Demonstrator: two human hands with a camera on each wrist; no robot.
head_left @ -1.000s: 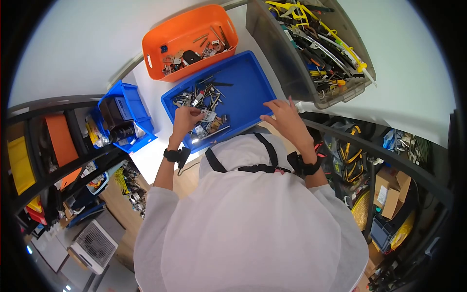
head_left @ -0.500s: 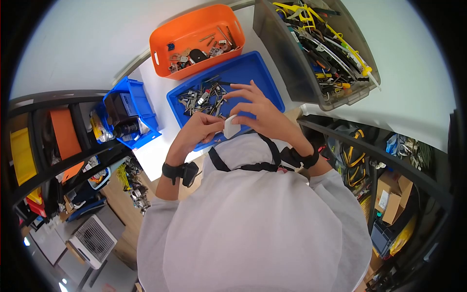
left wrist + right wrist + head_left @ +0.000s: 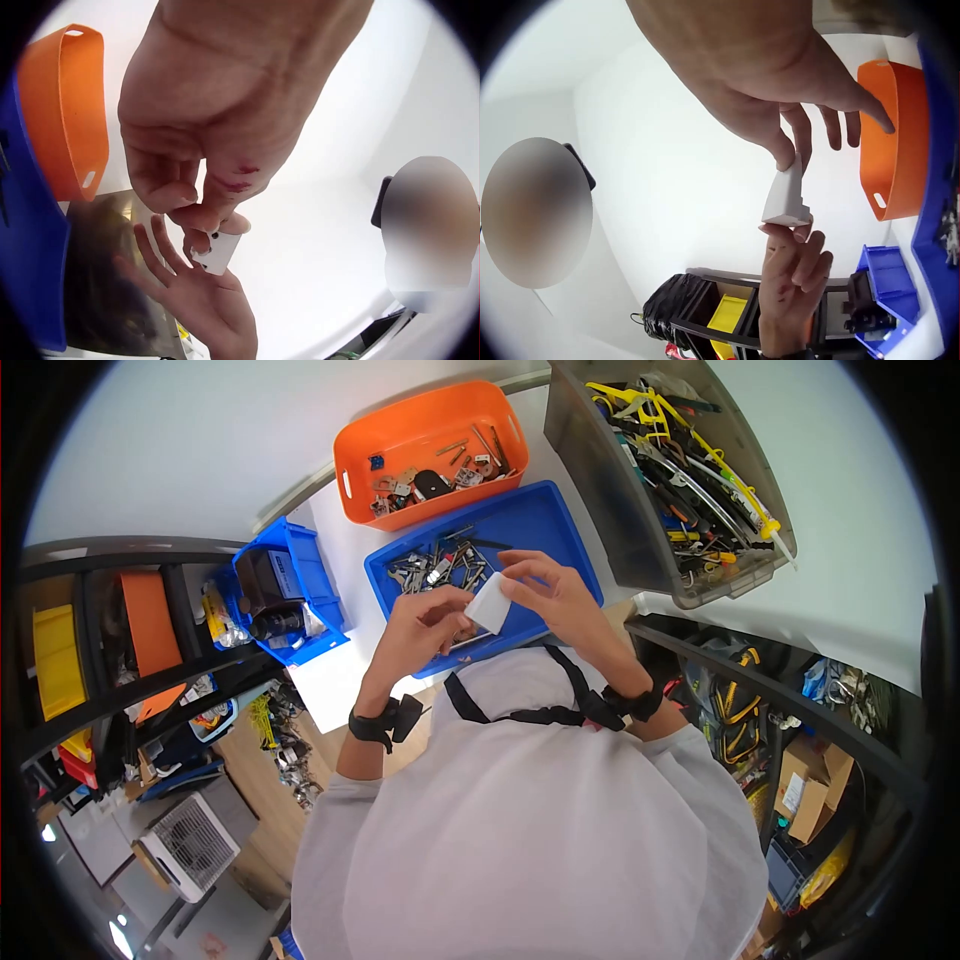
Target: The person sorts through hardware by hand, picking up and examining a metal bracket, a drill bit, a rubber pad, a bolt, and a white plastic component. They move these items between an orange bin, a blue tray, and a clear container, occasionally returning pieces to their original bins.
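Between my two hands, above the blue tray (image 3: 550, 525), is a white wedge-shaped plastic piece (image 3: 489, 606). My right hand (image 3: 562, 606) pinches its narrow end between thumb and a finger, the other fingers spread in the right wrist view. At the wider end, thumb and fingertips of my left hand (image 3: 412, 638) pinch the piece. Small dark holes show on the face of the white piece (image 3: 218, 253) in the left wrist view. Loose metal hardware (image 3: 437, 566) lies heaped in the left part of the tray, partly hidden by my hands.
Behind the tray stands an orange bin (image 3: 375, 455) with small metal parts. A grey translucent tub (image 3: 610, 510) full of tools is at the right. On the left sit a blue open-front bin (image 3: 318, 585) and a black shelf rack (image 3: 180, 610).
My left hand has come up from the hardware with the white piece. My right hand has moved left from the tray's right side and now pinches the piece, which has turned.
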